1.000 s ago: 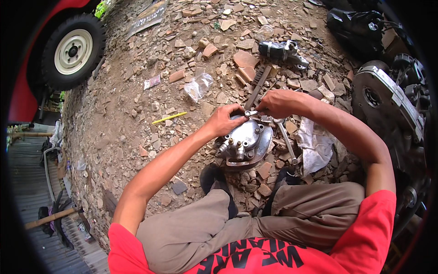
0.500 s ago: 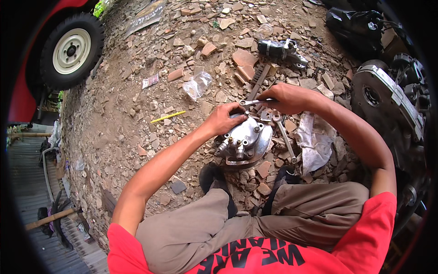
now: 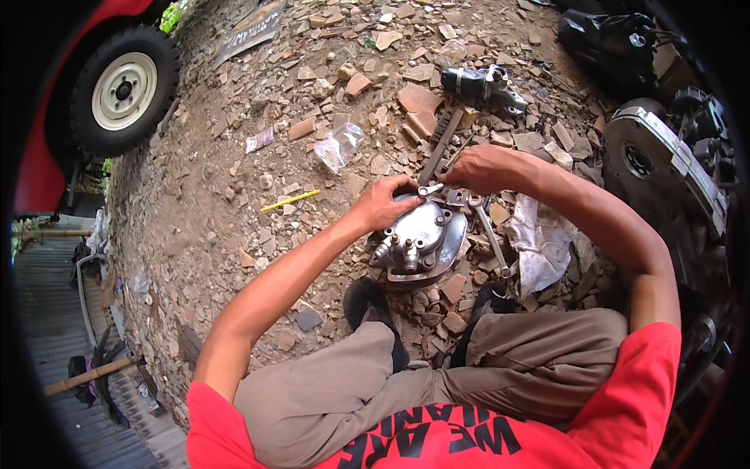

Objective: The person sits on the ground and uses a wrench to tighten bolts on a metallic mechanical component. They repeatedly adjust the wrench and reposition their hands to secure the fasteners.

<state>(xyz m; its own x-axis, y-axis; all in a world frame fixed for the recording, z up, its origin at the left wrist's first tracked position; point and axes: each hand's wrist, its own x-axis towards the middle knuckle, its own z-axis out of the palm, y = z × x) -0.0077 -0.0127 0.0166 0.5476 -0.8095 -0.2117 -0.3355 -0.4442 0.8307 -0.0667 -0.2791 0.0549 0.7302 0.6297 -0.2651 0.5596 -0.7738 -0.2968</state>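
Observation:
A rounded silver metal housing [image 3: 422, 231] with bolts and fittings on top sits on the rubble between my feet. My left hand [image 3: 384, 203] grips its far left edge, thumb laid over the top and fingers curled round. In my right hand [image 3: 486, 169], closed fingers hold a combination wrench [image 3: 430, 189]. Its ring end lies at the far edge of the housing, over the place of a bolt, beside my left fingertips. Most of the wrench's shank is hidden by the hand. A second wrench [image 3: 491, 238] lies just right of the housing.
Beyond my hands lie a wire brush [image 3: 444, 144] and a black-and-silver starter motor [image 3: 476, 83]. A dirty white rag [image 3: 541, 247] is at the right, near a large engine [image 3: 648, 164]. A yellow stick [image 3: 290, 201] lies left. Broken tile covers the ground; a vehicle wheel [image 3: 125, 90] stands far left.
The wrench's ring end has moved slightly nearer and to the right, down over the bolt that showed bare before. My right hand shifted a little with it; my left hand keeps its grip.

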